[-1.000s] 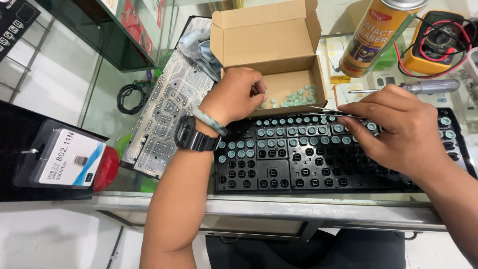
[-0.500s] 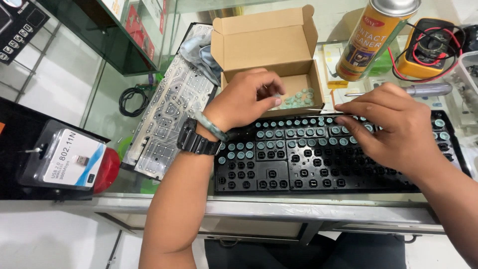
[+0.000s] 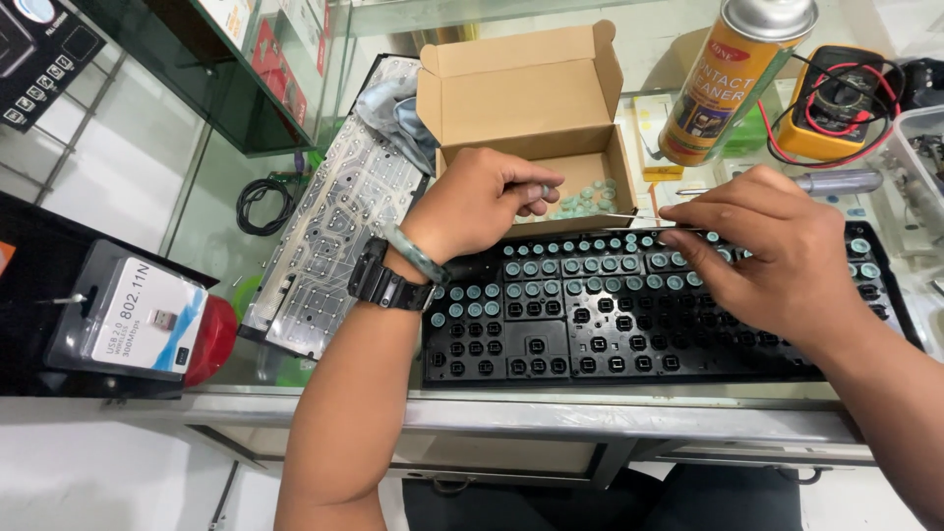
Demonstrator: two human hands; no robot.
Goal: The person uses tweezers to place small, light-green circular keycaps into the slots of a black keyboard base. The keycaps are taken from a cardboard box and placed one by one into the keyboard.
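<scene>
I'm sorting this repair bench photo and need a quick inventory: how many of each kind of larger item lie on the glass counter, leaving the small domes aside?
Black keyboard frame, keycaps off: 1
Translucent keyboard membrane sheet: 1
Open brown cardboard box: 1
Orange spray can: 1
Yellow multimeter with red and black leads: 1
Total: 5

The left hand is at the box; the right hand rests on the keyboard.

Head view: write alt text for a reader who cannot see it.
A person's left hand pinches a small pale rubber dome over an open cardboard box of them, while the right hand works with thin tweezers on a stripped black keyboard base. A spray can and yellow multimeter stand behind.
</scene>
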